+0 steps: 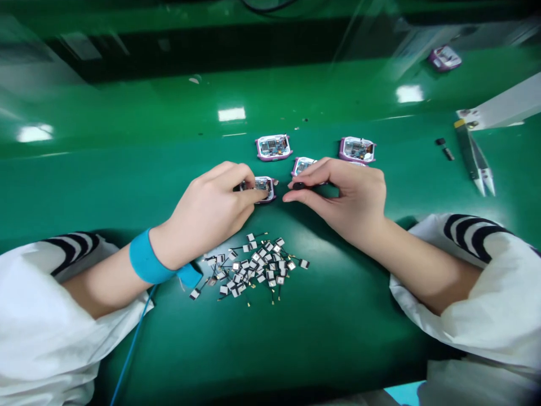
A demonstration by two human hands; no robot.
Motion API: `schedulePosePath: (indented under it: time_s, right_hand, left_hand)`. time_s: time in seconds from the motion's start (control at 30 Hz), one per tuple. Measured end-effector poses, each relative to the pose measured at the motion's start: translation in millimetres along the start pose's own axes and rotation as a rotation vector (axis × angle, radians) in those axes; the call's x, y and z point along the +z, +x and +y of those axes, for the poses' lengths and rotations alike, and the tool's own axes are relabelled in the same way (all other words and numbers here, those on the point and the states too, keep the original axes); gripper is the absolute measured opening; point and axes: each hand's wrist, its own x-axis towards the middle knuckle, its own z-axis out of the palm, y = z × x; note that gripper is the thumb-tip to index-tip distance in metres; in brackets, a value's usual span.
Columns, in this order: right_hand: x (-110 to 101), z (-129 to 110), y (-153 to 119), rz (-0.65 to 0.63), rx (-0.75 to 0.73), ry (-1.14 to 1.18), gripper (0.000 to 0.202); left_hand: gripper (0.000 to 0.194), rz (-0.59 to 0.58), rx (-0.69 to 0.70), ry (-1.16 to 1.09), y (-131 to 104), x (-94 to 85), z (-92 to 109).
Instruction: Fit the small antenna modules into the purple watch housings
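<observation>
My left hand (211, 200), with a blue wrist strap (147, 256), grips an open purple-and-white watch case (269, 183) with a circuit board inside. Its fingers cover the case's left side, and the thumb reaches over the board. Just to the right, my right hand (353, 192) pinches a small black piece (298, 185) between thumb and fingertips; its exact kind is unclear. A second watch case (302, 165) lies partly hidden behind the right hand. Below the hands is a pile of small white square parts (257, 265) with short black leads.
Further open watch cases (273, 148) (357, 149) lie behind my hands, and another case (445, 58) sits far back right. On the right are tweezers (473, 158) with white tips and a small black tool-like piece (445, 149). A blue cord (133, 349) trails from the strap.
</observation>
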Motion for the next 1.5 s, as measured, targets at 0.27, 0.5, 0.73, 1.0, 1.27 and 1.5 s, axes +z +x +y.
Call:
schedulePosePath:
  time_s: [0.27, 0.5, 0.73, 1.0, 1.27, 1.5]
  right_hand:
    - [-4, -4, -2, 0.022, 0.019, 0.060, 0.010]
    - [2, -6, -1, 0.110, -0.001, 0.150, 0.018]
    - [7, -6, 4, 0.109, -0.036, 0.164, 0.016]
    - [10, -7, 9, 0.085, -0.079, 0.111, 0.015]
    - [13, -12, 13, 0.035, -0.201, -0.025, 0.016]
    - [18, -16, 12, 0.039, -0.211, -0.109, 0.017]
  left_hand:
    - [0.020, 0.021, 0.020, 0.005, -1, 1.4, -1]
    - [0.021, -0.005, -0.011, -0.008, -2, 3.1, -1]
    - [0.023, -0.027, -0.005, 0.012, -1, 1.0, 1]
    - [0.022, -0.010, 0.034, -0.010, 0, 0.0, 0]
    - [0.026, -0.004, 0.047, -0.032, 1, 0.6, -1]
    - [0.032, -0.019, 0.036, -0.025, 1, 0.9, -2]
